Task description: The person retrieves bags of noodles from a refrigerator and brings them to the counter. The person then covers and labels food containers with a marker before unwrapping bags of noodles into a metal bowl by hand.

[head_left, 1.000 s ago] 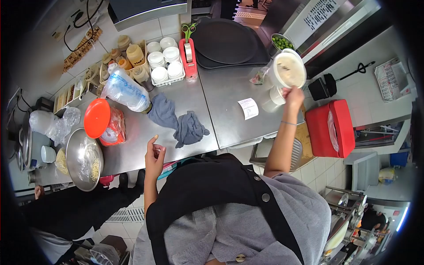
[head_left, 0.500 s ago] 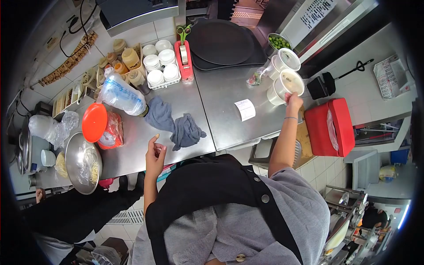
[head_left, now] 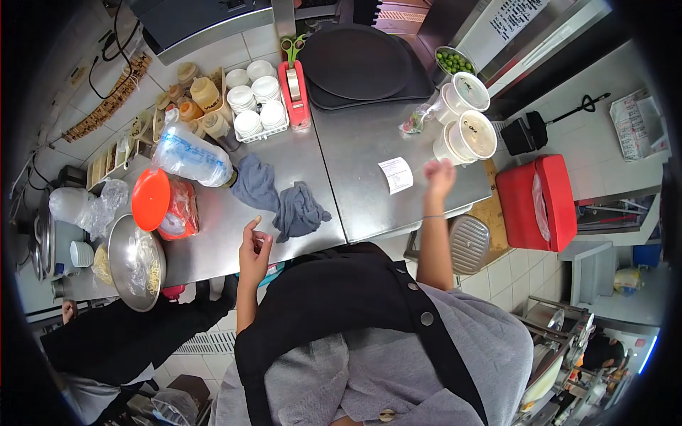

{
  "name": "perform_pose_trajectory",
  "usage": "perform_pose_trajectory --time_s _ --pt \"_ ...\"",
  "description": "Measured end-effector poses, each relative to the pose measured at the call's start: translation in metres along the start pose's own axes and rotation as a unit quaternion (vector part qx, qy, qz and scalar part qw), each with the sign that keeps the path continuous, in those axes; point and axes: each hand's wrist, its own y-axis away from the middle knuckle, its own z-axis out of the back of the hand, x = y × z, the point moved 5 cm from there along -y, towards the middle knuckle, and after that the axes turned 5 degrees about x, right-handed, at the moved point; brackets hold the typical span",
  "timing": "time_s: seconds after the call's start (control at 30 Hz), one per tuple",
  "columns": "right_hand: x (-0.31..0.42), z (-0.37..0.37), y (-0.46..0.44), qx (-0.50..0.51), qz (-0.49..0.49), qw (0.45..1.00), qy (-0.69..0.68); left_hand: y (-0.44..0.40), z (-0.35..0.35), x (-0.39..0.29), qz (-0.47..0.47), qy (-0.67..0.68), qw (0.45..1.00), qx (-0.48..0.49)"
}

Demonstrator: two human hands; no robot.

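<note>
At the front edge of the steel counter (head_left: 376, 209), my left hand (head_left: 254, 250) is open and holds nothing, its thumb and forefinger apart. A crumpled grey-blue cloth (head_left: 302, 211) lies just beyond it. Over the right part of the counter, my right hand (head_left: 440, 179) is smeared by motion, so its fingers are unclear. It is between a printed paper slip (head_left: 396, 175) and a group of lidded white tubs (head_left: 474, 135), apart from the tubs. A small clear bag (head_left: 414, 123) with colourful contents lies beside them.
Black round trays (head_left: 355, 62) are stacked at the back, near a red tape dispenser (head_left: 295, 96) with green scissors. To the left are a steel bowl (head_left: 126, 273), a red-lidded container (head_left: 151, 199) and sauce bottles (head_left: 205, 94). A red bin (head_left: 558, 202) stands right; another person's dark-clothed legs (head_left: 128, 334) show lower left.
My right hand has let go of the front tub and drawn back left and toward me. The tub now stands with the others. My left hand has barely moved.
</note>
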Motion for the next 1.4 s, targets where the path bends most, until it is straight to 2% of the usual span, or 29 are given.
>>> perform_pose_trajectory --time_s 0.03,0.07,0.1,0.13,0.17,0.23,0.27,0.33,0.37,0.43,0.47,0.53,0.57,0.63,0.67,0.7,0.77,0.83,0.9,1.03,1.1,1.4 --pt "-0.027 -0.015 0.02 0.099 0.044 0.994 -0.012 0.0 -0.001 -0.001 0.002 -0.002 1.0 0.001" --pt "-0.034 -0.038 0.051 0.138 -0.021 0.99 0.033 -0.002 -0.002 -0.002 0.003 -0.004 1.0 0.002" --pt "-0.033 -0.062 0.082 0.21 0.028 0.968 0.13 -0.002 -0.003 -0.004 0.005 -0.008 1.0 0.005" --pt "-0.051 -0.07 0.088 0.228 0.195 0.911 0.283 -0.003 -0.004 -0.006 0.007 -0.011 1.0 0.008" --pt "-0.051 -0.073 0.092 0.227 0.192 0.912 0.282 -0.005 -0.005 -0.009 -0.003 -0.012 1.0 0.008" --pt "-0.043 -0.095 0.108 0.327 0.305 0.808 0.384 -0.008 -0.005 -0.015 -0.014 -0.016 1.0 0.007" --pt "-0.04 -0.097 0.112 0.328 0.302 0.809 0.383 -0.008 -0.004 -0.016 -0.013 -0.015 1.0 0.0" --pt "-0.028 -0.104 0.134 0.335 0.484 0.669 0.453 -0.007 -0.004 -0.016 -0.011 -0.014 1.0 -0.006" --pt "-0.03 -0.099 0.139 0.336 0.482 0.669 0.454 -0.006 -0.005 -0.015 -0.006 -0.015 1.0 -0.002" --pt "-0.035 -0.082 0.162 0.318 0.557 0.581 0.501 -0.005 -0.007 -0.012 -0.001 -0.015 1.0 0.0" --pt "-0.028 -0.073 0.172 0.32 0.557 0.581 0.5 -0.004 -0.007 -0.01 0.002 -0.004 1.0 -0.001" --pt "-0.032 -0.055 0.185 0.541 0.31 0.614 0.485 -0.002 -0.006 -0.008 0.011 0.007 1.0 -0.004" --pt "-0.031 -0.049 0.189 0.543 0.304 0.614 0.485 -0.001 -0.005 -0.009 0.016 0.005 1.0 -0.012" --pt "-0.024 -0.038 0.188 0.499 0.313 0.668 0.455 -0.002 -0.005 -0.008 0.023 0.003 1.0 -0.017" --pt "-0.03 -0.031 0.181 0.489 0.278 0.673 0.48 -0.003 -0.006 -0.006 0.02 -0.004 1.0 -0.011" --pt "-0.03 -0.026 0.176 0.488 0.277 0.673 0.482 -0.004 -0.008 -0.006 0.017 -0.011 1.0 -0.006" --pt "-0.014 -0.026 0.159 0.402 0.321 0.712 0.477 -0.006 -0.012 -0.009 0.016 -0.005 1.0 0.004" --pt "-0.012 -0.025 0.14 0.391 0.323 0.707 0.492 -0.009 -0.015 -0.011 0.013 -0.001 1.0 0.014" --pt "0.012 -0.029 0.129 0.309 0.439 0.699 0.473 -0.012 -0.019 -0.011 0.01 0.007 1.0 0.026" --pt "-0.013 -0.005 0.097 0.368 0.407 0.665 0.506 -0.016 -0.025 -0.013 0.001 0.002 0.999 0.044" --pt "-0.029 0.006 0.094 0.43 0.37 0.635 0.525 -0.016 -0.027 -0.02 0.008 0.001 0.999 0.048" --pt "-0.03 0.008 0.094 0.432 0.388 0.628 0.518 -0.012 -0.031 -0.013 0.017 0.012 0.998 0.062"
